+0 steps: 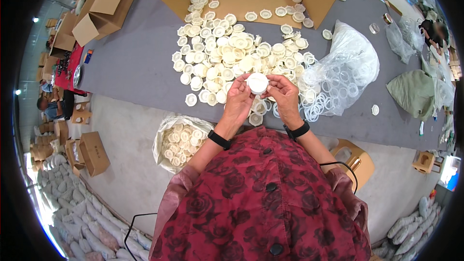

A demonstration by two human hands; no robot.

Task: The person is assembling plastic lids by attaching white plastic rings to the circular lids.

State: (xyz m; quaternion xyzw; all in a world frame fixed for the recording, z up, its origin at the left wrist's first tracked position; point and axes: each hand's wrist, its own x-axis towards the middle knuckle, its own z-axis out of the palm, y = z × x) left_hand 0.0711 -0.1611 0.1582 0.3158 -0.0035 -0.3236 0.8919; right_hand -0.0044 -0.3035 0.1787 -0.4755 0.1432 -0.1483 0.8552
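At the far edge of our grey table point(135, 63) an open cardboard box point(251, 0) spills cream plastic caps, which spread into a heap of caps point(227, 53) toward us. To the right, a clear plastic bag point(348, 63) holds clear rings. On the floor to our near left, a sack point(180, 141) is filled with more caps. Our left hand point(238, 100) and right hand point(284, 97) meet above the heap's near edge, fingers pinched together on a single white cap point(257, 83) between them.
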